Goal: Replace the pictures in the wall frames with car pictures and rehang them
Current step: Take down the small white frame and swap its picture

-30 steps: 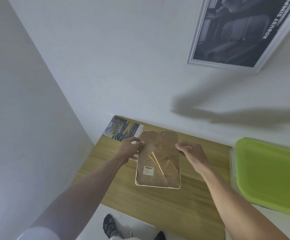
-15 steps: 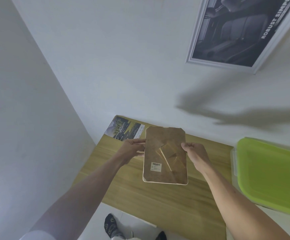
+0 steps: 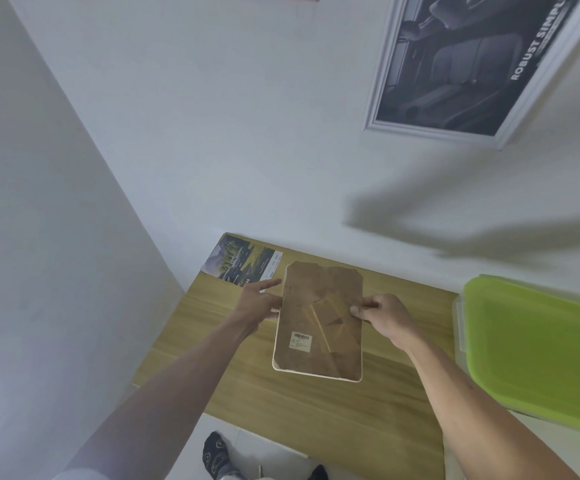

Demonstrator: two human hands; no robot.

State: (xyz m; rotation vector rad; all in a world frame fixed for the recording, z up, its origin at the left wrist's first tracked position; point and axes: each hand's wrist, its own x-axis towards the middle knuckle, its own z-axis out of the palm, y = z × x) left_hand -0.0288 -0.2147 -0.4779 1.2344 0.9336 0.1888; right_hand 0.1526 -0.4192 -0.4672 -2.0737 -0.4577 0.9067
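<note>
Above wooden table (image 3: 316, 410), picture frame (image 3: 319, 323) held back-up: right hand (image 3: 384, 317) pinching its edge, left hand (image 3: 259, 304) fingers spread against opposite edge. Green-lidded bin (image 3: 538, 351) closed, contents hidden.

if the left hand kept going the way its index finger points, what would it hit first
Probably the car picture lying at the table's far left corner. The left hand points its finger up-right toward that print's near edge, then the wall, though depth is unclear.

The frame back (image 3: 319, 320) is matt brown fibreboard with a paper label (image 3: 300, 340). The table (image 3: 316, 410) is smooth wood grain; the lid (image 3: 538, 348) is glossy green plastic.
</note>
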